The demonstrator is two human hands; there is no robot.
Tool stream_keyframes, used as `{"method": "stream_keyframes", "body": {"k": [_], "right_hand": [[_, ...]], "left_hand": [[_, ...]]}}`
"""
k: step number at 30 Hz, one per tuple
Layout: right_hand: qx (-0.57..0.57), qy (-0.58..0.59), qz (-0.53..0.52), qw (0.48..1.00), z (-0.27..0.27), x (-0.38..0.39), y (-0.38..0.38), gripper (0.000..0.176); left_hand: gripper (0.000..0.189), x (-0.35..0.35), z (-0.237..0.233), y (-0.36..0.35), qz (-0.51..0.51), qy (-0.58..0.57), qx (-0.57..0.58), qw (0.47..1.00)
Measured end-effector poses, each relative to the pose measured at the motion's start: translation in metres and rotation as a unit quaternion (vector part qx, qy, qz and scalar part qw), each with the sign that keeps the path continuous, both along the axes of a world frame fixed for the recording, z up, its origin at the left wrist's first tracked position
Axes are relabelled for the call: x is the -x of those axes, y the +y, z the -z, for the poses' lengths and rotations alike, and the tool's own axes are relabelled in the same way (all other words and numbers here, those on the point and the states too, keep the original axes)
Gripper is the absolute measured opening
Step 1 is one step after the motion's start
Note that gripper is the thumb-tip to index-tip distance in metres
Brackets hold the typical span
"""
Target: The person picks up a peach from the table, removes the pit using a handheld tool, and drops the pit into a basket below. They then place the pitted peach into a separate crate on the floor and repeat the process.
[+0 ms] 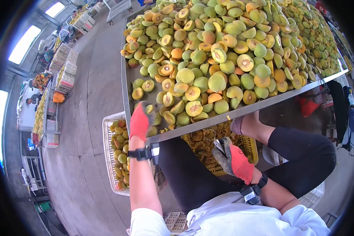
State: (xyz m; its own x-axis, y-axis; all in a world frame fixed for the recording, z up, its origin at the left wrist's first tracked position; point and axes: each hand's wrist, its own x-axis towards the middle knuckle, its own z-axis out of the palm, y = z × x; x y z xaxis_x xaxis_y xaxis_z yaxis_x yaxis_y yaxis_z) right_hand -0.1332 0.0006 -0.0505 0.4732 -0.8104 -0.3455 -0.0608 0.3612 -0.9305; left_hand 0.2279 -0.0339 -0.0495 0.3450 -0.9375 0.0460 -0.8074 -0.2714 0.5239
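Observation:
My left hand (141, 122), in a red and grey glove, is at the left front corner of a metal table (192, 128). Its fingers curl beside green-yellow peach halves (170, 117); what lies within them is hidden. Over my lap, my right hand (236, 160), gloved alike, closes on the metal handle of a wire-loop pitting tool (210, 135). The loop points up and away, near the table's front edge. Heaped across the table are many cut peaches (217, 82), some showing orange flesh and a brown centre.
A white crate (109, 169) of peaches stands left of my leg. Beneath the table edge, a yellow basket (255, 151) holds peelings or scraps. My bent knee (318, 157) is at right. Stacked crates (65, 76) and people at other tables line the far left.

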Motion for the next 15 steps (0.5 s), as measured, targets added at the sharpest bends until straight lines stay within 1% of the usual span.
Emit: {"method": "stream_keyframes", "body": {"k": [1,2,3,4,5,6,7,8,10,11,12,14,15], "right_hand": [[0.224,0.198,-0.098,0.949,-0.011,-0.001,-0.004,0.027],[0.218,0.199,-0.096,0.951,-0.018,-0.003,-0.006,0.027],[0.230,0.138,-0.075,0.960,-0.023,-0.005,-0.007,0.028],[0.241,0.076,-0.055,0.966,-0.025,-0.008,-0.007,0.030],[0.237,0.077,-0.057,0.967,-0.021,-0.009,-0.007,0.030],[0.285,0.052,-0.053,0.956,-0.014,-0.010,-0.007,0.030],[0.332,0.029,-0.049,0.942,-0.011,-0.010,-0.007,0.030],[0.330,0.034,-0.047,0.942,-0.015,-0.010,-0.006,0.030],[0.195,-0.026,-0.066,0.978,-0.032,-0.010,-0.001,0.030],[0.141,-0.075,-0.048,0.986,-0.023,-0.010,0.006,0.029],[0.141,-0.066,-0.041,0.987,-0.029,-0.008,0.005,0.029],[0.168,-0.051,-0.096,0.980,-0.048,-0.006,0.003,0.029],[0.207,-0.034,-0.110,0.971,-0.043,-0.005,0.002,0.029]], "left_hand": [[0.027,0.021,-0.025,0.007,-0.045,0.136,0.037,0.989],[0.027,0.034,-0.041,0.013,-0.043,0.137,0.031,0.989],[0.028,0.044,-0.053,0.020,-0.080,0.379,0.062,0.920],[0.029,0.053,-0.061,0.028,-0.116,0.595,0.092,0.790],[0.028,0.062,-0.067,0.035,-0.117,0.658,0.107,0.736],[0.029,0.072,-0.068,0.043,-0.118,0.716,0.122,0.677],[0.033,0.090,-0.057,0.048,-0.056,0.571,0.187,0.797],[0.039,0.102,-0.056,0.055,-0.132,0.573,0.154,0.794],[0.047,0.124,-0.060,0.050,-0.124,0.698,0.126,0.694],[0.064,0.141,-0.066,0.047,-0.101,0.714,0.130,0.680],[0.067,0.150,-0.058,0.047,-0.088,0.628,0.116,0.764],[0.067,0.178,-0.049,0.044,-0.103,0.593,0.170,0.780],[0.067,0.178,-0.041,0.050,-0.104,0.631,0.112,0.760]]}}
